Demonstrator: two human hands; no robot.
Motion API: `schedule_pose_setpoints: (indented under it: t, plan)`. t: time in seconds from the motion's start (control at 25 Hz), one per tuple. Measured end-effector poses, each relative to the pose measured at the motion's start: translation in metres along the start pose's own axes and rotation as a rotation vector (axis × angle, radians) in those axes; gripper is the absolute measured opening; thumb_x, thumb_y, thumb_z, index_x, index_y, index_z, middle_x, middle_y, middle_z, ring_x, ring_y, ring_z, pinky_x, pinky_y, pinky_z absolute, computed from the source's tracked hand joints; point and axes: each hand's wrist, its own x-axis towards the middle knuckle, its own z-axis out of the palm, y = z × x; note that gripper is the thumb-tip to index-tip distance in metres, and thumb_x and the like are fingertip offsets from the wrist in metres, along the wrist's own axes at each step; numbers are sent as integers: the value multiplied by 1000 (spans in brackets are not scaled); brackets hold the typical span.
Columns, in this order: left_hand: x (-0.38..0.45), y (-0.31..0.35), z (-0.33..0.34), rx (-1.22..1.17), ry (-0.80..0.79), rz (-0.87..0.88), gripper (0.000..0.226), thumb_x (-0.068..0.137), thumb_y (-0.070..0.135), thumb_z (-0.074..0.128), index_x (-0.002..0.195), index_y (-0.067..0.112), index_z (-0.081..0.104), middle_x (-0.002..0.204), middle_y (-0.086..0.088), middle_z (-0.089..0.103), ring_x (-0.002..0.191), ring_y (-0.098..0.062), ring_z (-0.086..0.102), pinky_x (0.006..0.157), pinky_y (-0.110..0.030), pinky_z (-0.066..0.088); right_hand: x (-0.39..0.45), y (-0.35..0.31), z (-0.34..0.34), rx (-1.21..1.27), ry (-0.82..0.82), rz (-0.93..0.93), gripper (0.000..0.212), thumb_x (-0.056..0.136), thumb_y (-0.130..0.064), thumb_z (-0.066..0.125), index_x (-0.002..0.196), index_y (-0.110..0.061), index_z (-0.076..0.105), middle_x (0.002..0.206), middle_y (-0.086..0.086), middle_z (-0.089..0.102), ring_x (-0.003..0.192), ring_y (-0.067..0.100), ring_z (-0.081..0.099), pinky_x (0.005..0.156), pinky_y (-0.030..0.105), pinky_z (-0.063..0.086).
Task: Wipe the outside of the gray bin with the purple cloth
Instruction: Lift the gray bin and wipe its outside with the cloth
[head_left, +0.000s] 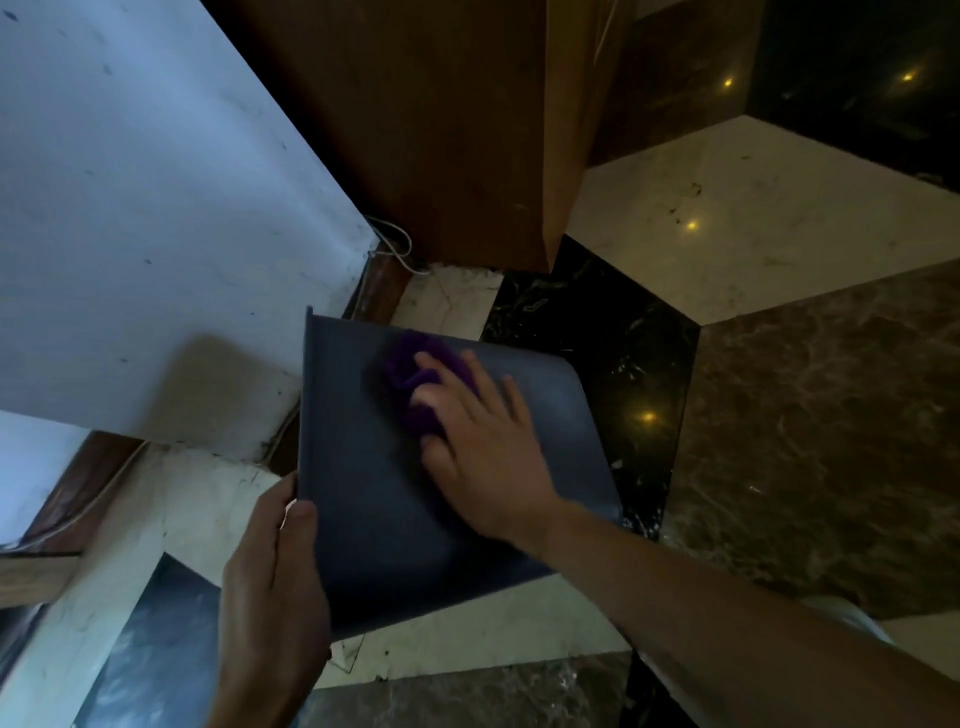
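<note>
Gray bin (395, 499) is tipped on its side above the marble floor (810, 426), one broad outer wall facing the camera, rim edge toward the white wall (130, 208). Left hand (270, 587) clamps that rim edge at the lower left corner: thumb on the outer face, fingers wrapped behind the rim and mostly hidden. Right hand (483, 452) lies flat on the upward wall, fingers spread and pointing toward the upper left. Purple cloth (410, 374) is bunched under and just ahead of the fingertips, pressed onto the bin's surface in the upper middle of the wall; index and middle fingers lie over it, part of it pokes out beyond them. Frame is motion-blurred around the hand. Wooden cabinet (441, 130) stands behind the bin, white cable (400, 249) at its base.
</note>
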Motion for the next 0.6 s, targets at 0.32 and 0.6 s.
schedule_pose_setpoints:
  t: [0.32,0.6]
  plan:
    - [3,-3,-1,-57,-102,-100,30,93,20,36,89,39,58,85,2,66,76,-17,58,63,-38,44,-4,104,-20,116,96,397,28,97,-33,37,125,-34,43,149,-3,44,137,36,33,105,47,32]
    - [-13,7,16,-55,-130,-8,19,83,28,34,89,32,52,76,17,66,62,0,58,53,-33,39,24,14,-43,278,170,263,23,101,-23,48,123,-24,55,129,1,54,118,27,42,95,49,39]
